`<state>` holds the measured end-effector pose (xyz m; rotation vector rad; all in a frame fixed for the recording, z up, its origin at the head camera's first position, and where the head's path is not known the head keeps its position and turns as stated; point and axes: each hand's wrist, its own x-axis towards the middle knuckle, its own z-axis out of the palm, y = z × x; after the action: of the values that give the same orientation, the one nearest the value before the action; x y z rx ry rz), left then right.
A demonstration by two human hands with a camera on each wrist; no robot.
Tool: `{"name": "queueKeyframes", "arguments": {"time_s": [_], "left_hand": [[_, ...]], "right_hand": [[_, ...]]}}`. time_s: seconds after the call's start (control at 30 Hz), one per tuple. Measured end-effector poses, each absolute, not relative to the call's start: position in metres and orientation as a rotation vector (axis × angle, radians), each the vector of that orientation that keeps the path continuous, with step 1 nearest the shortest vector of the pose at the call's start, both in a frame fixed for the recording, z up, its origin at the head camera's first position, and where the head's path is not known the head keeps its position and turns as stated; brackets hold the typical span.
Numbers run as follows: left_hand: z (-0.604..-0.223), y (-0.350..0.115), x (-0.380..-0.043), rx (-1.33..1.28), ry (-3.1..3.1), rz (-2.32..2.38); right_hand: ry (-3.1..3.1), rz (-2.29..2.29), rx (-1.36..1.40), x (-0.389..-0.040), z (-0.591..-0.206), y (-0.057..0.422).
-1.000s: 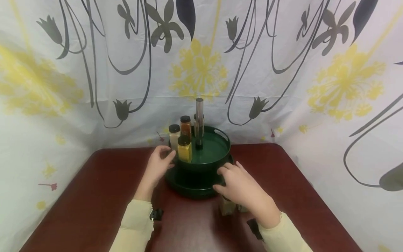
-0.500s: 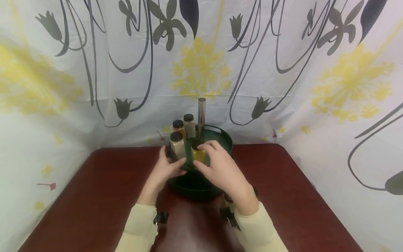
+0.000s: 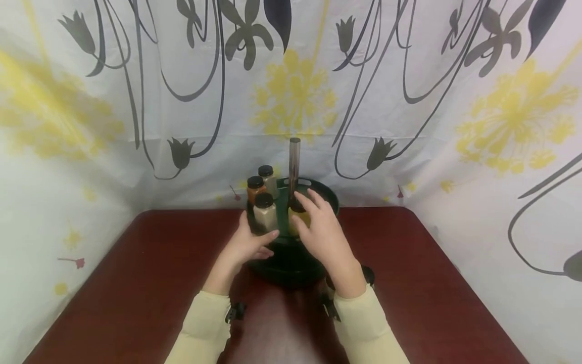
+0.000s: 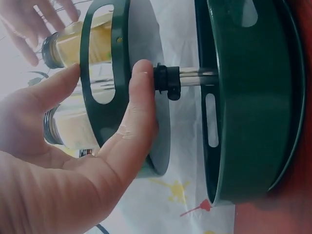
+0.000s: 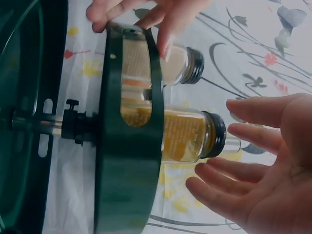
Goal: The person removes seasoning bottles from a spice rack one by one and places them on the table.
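A two-tier green turntable (image 3: 286, 273) stands on the table, a clear post (image 3: 294, 159) rising through it. My left hand (image 3: 243, 245) holds the upper tray (image 4: 105, 119) at its front left rim, thumb on the edge and fingers reaching below. On that tray, beside this hand, is a spice jar (image 3: 265, 217) of pale powder. My right hand (image 3: 324, 232) hovers about a yellow spice jar (image 5: 183, 136); its fingers are spread around the black lid and appear apart from it in the right wrist view. An orange-brown jar (image 3: 256, 194) and a beige jar (image 3: 269, 183) stand farther back.
More black-lidded jars (image 3: 367, 275) stand on the dark red table (image 3: 182, 263), partly hidden behind my right forearm. A patterned white curtain (image 3: 218, 172) hangs close behind the table and along both sides. Cut-out handles (image 5: 135, 105) pierce the upper tray's wall.
The upper tray has turned, carrying its front jars to the right. My right hand has risen from beside the lower tier to the yellow jar. My left hand has shifted slightly right.
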<state>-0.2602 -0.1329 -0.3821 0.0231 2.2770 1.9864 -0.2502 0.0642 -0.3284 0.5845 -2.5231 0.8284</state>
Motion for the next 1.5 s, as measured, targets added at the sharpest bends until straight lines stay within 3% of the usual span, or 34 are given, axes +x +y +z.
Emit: {"name": "queueKeyframes", "arguments": {"time_s": [0.37, 0.9, 1.5], "left_hand": [[-0.387, -0.138, -0.261, 0.047, 2.535, 1.746], [-0.388, -0.140, -0.267, 0.083, 2.597, 1.731], [-0.387, -0.143, -0.265, 0.090, 2.620, 1.690]], "right_hand": [[-2.452, 0.793, 0.564, -0.255, -0.340, 0.057], [-2.568, 0.820, 0.499, -0.253, -0.326, 0.071], [-2.487, 0.957, 0.534, -0.226, -0.305, 0.084]]}}
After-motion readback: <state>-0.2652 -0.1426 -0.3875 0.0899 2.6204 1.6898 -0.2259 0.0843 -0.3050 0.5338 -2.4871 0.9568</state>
